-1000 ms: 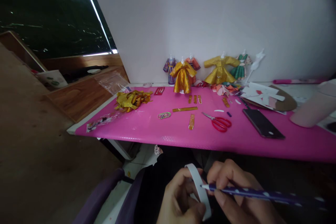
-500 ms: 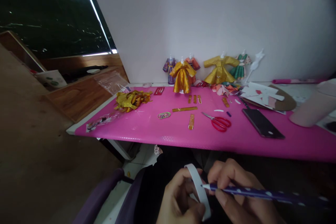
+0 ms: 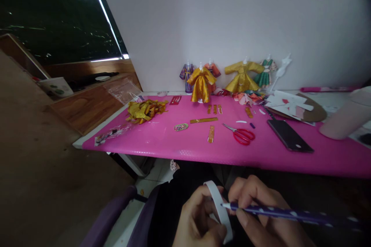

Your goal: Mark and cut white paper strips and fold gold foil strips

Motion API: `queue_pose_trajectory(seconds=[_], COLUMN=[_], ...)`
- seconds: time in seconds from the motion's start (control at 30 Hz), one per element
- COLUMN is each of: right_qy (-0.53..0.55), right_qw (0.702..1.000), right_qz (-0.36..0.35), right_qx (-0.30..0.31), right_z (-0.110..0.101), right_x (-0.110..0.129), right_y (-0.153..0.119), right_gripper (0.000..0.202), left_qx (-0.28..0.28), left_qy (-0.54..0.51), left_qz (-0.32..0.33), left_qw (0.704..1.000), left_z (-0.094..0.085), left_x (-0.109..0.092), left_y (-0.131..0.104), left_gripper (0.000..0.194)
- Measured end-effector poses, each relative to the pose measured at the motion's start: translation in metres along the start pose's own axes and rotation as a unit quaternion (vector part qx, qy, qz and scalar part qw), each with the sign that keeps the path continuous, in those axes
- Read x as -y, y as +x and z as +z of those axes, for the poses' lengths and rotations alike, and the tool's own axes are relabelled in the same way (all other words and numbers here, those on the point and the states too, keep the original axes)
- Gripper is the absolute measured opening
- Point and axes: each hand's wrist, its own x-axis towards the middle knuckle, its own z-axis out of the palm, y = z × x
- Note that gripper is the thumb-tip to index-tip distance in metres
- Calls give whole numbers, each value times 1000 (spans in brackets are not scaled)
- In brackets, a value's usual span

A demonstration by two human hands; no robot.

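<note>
While the left hand [image 3: 193, 220] held a curved white strip [image 3: 216, 198], the right hand [image 3: 261, 208] held a purple spotted pen [image 3: 275, 212] against it, bottom centre of frame.
Left fingers [image 3: 199, 193]: bent, closed on the strip; right fingers [image 3: 251, 189]: closed around the pen, tip at the strip's right edge. Pink table [image 3: 162, 142], mid-frame: red-handled scissors [image 3: 243, 136], right of centre; dark phone [image 3: 290, 136], right; golden scraps [image 3: 147, 110], left of centre.
</note>
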Motion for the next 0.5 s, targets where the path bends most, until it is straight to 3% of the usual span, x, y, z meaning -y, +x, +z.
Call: queue_pose_trajectory(seconds=[0.5], right_qy=[19], right_qw=[1000], right_qz=[21], right_qx=[6], right_z=[-1], right_x=[-4], right_y=[-4], right_gripper=[11], left_qx=[-2], left_qy=[24], left_qz=[-14], left_qw=[1000], left_z=[3], left_x=[-7], left_y=[0], left_gripper=[48])
